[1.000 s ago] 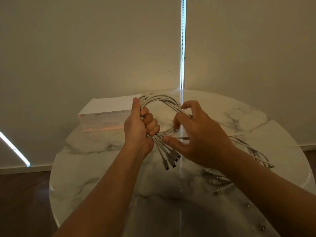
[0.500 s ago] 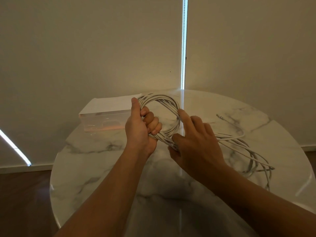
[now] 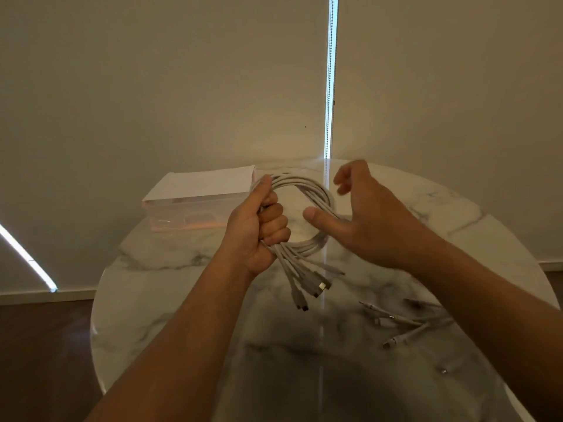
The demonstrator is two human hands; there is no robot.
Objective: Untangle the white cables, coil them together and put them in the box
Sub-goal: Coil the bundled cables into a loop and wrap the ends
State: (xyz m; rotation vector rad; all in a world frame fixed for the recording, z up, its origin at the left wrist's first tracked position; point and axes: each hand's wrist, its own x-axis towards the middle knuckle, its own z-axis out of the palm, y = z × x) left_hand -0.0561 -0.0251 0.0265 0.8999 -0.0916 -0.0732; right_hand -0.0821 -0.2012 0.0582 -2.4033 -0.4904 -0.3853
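Box [image 3: 195,208] of clear plastic with a white top stood just to the left of the left hand [image 3: 259,229], on the far part of the round marble table [image 3: 170,303]. The left hand was closed into a fist around the white cables [image 3: 307,190]: its fingers were curled tightly over the bundle and the thumb lay along the top of it. From this grip the cables rose and made one round loop to the right of the hand, in the air above the table. Below the fist several plug ends [image 3: 307,287] hung down together, not touching the table as far as I could see.

On the right of the loop was the right hand [image 3: 371,217]. Its thumb was stretched out toward the loop and its fingers were loosely bent and apart from the thumb, a little blurred. The right side of the loop passed behind its palm, so I could not tell if the hand touched the cables. Below and to the right of this hand, some loose cable ends [image 3: 408,324] lay on the table.
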